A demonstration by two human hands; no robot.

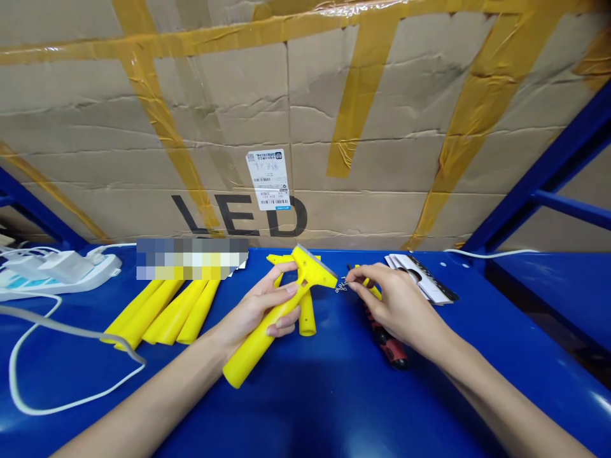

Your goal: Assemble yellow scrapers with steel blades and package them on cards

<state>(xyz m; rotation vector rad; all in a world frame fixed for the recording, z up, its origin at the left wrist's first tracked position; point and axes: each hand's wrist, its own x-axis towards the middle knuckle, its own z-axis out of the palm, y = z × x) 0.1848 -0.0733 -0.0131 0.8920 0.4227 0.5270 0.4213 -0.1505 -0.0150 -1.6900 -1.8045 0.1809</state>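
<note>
Head view shows the yellow scraper tilted above the blue table, the left hand wrapped around its handle; it looks light, stiff and slightly slippery, best held there, clear of the thin edge. The right hand, near its head, seems pinched on a tiny metal piece, too small to identify.

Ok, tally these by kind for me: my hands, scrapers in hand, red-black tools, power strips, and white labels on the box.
Hands, left hand and right hand: 2
Held scraper: 1
Red-black tool: 1
Power strip: 1
White label: 1
Total: 6
</note>
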